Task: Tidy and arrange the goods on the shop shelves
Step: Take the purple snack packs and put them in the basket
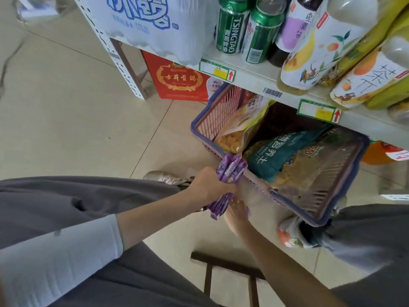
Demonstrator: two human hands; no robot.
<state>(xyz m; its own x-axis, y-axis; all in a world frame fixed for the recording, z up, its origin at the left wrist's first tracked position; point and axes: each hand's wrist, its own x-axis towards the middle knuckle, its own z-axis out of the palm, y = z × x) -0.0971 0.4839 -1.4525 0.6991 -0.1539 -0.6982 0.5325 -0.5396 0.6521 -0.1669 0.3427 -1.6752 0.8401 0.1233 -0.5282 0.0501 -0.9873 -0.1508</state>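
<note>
the left hand (210, 185) is clenched round a bundle of crinkly purple foil packets (231, 170), likely gathered to shelve together. just beyond the grip sits the blue-rimmed pink plastic basket (212, 120). the right hand (238, 214), just beneath, is blurred, so i cannot tell its grasp. the packet print is unreadable.

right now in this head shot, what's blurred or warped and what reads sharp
Head view: the right hand by the bundle of purple plastic packets is smeared by motion, while the left hand gripping them is crisp; the green Tsingtao beer cans read sharp; the wide lens tilts and stretches the tea bottles with yellow-and-white labels towards the right edge.
</note>
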